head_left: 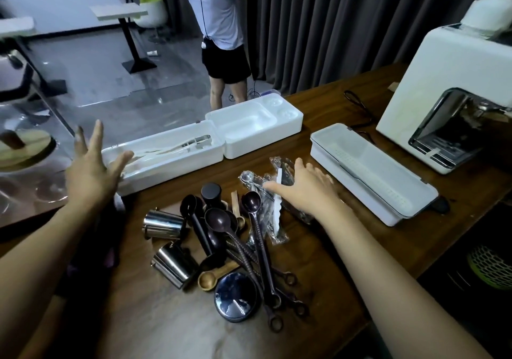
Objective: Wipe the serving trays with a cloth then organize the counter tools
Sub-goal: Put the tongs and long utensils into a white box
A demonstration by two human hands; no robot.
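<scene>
You have bare counter [318, 256] between the heap of spoons and cups [235, 242] and the lidded white tray [371, 173]. The open white box [171, 162] walls off the far left, and the white machine [443, 81] stands behind the tray.

Long white rectangular plastic tray [171, 171], open, with metal tongs [195, 142] inside. Touching its right end: white moulded compartment tray [263, 142]. Further right, apart: white tray under translucent lid [374, 173]. Just in front: jumbled dark brown long-handled spoons [257, 236], steel cups [163, 224] on their sides, wooden scoops [210, 278].
</scene>
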